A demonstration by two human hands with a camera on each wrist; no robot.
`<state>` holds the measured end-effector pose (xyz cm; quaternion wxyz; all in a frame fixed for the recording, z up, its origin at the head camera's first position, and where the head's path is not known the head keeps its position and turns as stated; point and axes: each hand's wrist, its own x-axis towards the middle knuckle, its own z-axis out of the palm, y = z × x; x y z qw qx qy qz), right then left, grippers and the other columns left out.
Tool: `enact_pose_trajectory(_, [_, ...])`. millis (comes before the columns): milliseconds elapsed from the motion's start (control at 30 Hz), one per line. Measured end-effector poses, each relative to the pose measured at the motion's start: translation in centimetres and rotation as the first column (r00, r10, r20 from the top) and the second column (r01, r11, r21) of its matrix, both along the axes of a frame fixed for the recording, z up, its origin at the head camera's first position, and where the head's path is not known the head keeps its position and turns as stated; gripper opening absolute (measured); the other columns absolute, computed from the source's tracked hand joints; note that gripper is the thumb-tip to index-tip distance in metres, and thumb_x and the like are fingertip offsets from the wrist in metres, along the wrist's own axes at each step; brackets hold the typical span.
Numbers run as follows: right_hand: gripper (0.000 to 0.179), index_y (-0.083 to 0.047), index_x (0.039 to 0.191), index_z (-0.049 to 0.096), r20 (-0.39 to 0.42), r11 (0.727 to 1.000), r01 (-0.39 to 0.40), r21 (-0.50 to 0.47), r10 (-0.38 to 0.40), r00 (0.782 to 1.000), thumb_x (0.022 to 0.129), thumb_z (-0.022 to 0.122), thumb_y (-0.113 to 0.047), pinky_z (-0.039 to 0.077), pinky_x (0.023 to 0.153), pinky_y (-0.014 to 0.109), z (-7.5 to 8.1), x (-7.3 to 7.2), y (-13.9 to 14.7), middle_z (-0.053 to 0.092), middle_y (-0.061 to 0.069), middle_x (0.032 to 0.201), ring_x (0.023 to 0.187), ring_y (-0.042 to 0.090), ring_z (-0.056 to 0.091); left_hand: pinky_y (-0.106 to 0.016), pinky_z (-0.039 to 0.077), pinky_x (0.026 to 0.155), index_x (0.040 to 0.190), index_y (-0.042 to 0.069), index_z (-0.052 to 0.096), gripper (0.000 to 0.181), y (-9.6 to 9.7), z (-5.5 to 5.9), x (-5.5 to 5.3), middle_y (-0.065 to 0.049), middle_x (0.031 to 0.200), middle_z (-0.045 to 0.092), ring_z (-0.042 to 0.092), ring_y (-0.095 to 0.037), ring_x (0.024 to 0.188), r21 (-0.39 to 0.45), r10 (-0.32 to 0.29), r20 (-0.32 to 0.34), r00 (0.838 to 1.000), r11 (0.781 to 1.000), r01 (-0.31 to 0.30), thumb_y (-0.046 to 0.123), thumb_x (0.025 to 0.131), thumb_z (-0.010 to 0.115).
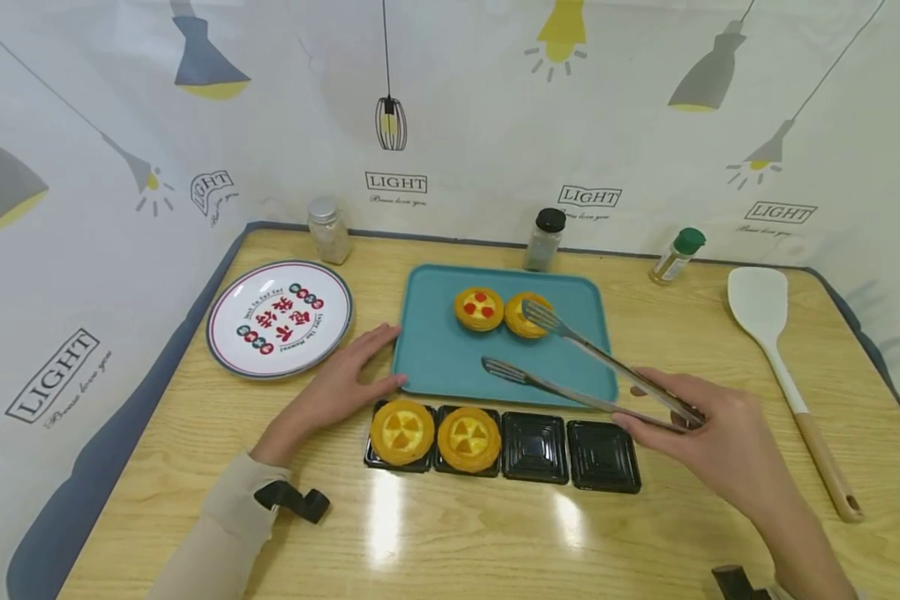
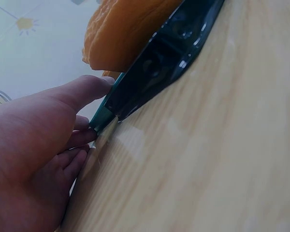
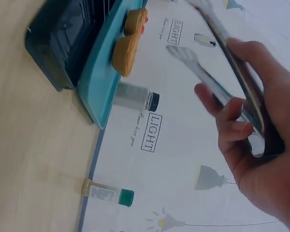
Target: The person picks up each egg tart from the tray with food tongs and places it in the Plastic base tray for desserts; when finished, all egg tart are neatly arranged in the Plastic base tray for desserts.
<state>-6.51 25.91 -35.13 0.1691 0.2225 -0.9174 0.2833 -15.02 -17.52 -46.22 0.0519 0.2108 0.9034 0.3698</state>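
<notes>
My right hand [image 1: 723, 446] holds metal tongs [image 1: 607, 358], their arms spread apart with nothing between the tips. They hover over the teal tray [image 1: 450, 362]; in the head view the upper tip overlaps a yellow tart [image 1: 516, 323]. Beside that tart on the tray sits another topped with red dots [image 1: 468, 314]. Fingertips and thumb of my left hand [image 1: 333, 387] touch the tray's left edge, fingers extended. Along the tray's front runs a row of black plastic cups [image 1: 535, 447]; tarts with orange wedges [image 1: 402, 432] fill the two left ones.
At the left lies a printed plate [image 1: 322, 346]. Along the back stand a silver-capped jar [image 1: 330, 237], a black-capped jar [image 1: 543, 244] and a green-capped bottle [image 1: 673, 258]. A white spatula [image 1: 757, 304] with wooden handle lies at the right. A lamp-patterned sheet [image 1: 465, 100] encloses the table.
</notes>
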Motion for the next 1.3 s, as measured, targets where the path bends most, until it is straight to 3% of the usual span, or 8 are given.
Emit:
enact_pose_trajectory(133, [0.044, -0.011, 0.108, 0.076, -0.045, 0.995, 0.079, 0.063, -0.076, 0.996, 0.070, 0.090, -0.026, 0.034, 0.045, 0.015, 0.3, -2.1, 0.2, 0.073, -0.004, 0.084, 0.053, 0.008, 0.048, -0.053, 0.020, 0.115, 0.154, 0.024, 0.032, 0.077, 0.0, 0.1, 0.0, -0.007, 0.159, 0.025, 0.022, -0.028, 0.145, -0.001, 0.002, 0.002, 1.000, 1.000, -0.002, 0.055, 0.091, 0.062])
enact_pose_trajectory(267, [0.045, -0.006, 0.105, 0.076, -0.038, 0.987, 0.122, 0.105, -0.118, 0.992, 0.071, 0.089, -0.032, 0.035, 0.043, 0.021, 0.5, -3.8, 0.2, 0.072, 0.002, 0.079, 0.054, 0.012, 0.047, -0.054, 0.020, 0.115, 0.155, 0.024, 0.032, 0.076, 0.0, 0.0, 0.1, -0.007, 0.159, 0.025, 0.022, -0.028, 0.145, -0.002, 0.004, 0.005, 1.000, 1.000, -0.004, 0.054, 0.091, 0.063])
enact_pose_trajectory(433, [0.048, -0.003, 0.105, 0.076, 0.002, 0.978, 0.160, 0.130, -0.162, 0.987, 0.073, 0.087, -0.037, 0.031, 0.041, 0.027, 0.2, -5.1, 0.3, 0.063, -0.001, 0.064, 0.051, 0.015, 0.042, -0.053, 0.020, 0.115, 0.154, 0.025, 0.032, 0.076, 0.1, -0.1, 0.0, -0.006, 0.160, 0.025, 0.022, -0.027, 0.145, 0.000, 0.005, 0.008, 1.000, 1.000, -0.005, 0.054, 0.091, 0.062])
enact_pose_trajectory(667, [0.051, -0.002, 0.106, 0.075, 0.086, 0.974, 0.192, 0.117, -0.202, 0.976, 0.075, 0.085, -0.042, 0.027, 0.040, 0.027, -0.6, -5.4, 0.3, 0.052, -0.005, 0.057, 0.052, 0.015, 0.038, -0.054, 0.020, 0.115, 0.154, 0.026, 0.032, 0.076, 0.3, -0.2, 0.0, -0.005, 0.160, 0.024, 0.022, -0.026, 0.145, -0.002, 0.006, 0.008, 1.000, 1.000, -0.006, 0.055, 0.091, 0.063])
enact_pose_trajectory(900, [0.050, -0.004, 0.107, 0.075, 0.109, 0.976, 0.169, 0.137, -0.184, 0.977, 0.078, 0.082, -0.044, 0.025, 0.041, 0.028, -0.8, -5.6, 0.0, 0.043, -0.005, 0.055, 0.051, 0.013, 0.032, -0.054, 0.021, 0.115, 0.154, 0.024, 0.033, 0.076, 0.0, 0.0, 0.2, -0.005, 0.159, 0.026, 0.022, -0.026, 0.145, -0.001, 0.018, -0.006, 1.000, 1.000, -0.018, 0.055, 0.091, 0.062])
enact_pose_trajectory(1300, [0.052, -0.001, 0.108, 0.074, 0.135, 0.975, 0.153, 0.161, -0.176, 0.975, 0.079, 0.081, -0.045, 0.029, 0.042, 0.027, -1.0, -5.4, 0.1, 0.052, -0.006, 0.058, 0.051, 0.013, 0.037, -0.052, 0.021, 0.115, 0.154, 0.023, 0.034, 0.075, 0.1, -0.2, 0.1, -0.005, 0.159, 0.027, 0.023, -0.024, 0.145, 0.011, 0.008, -0.019, 1.000, 1.000, -0.007, 0.054, 0.091, 0.062])
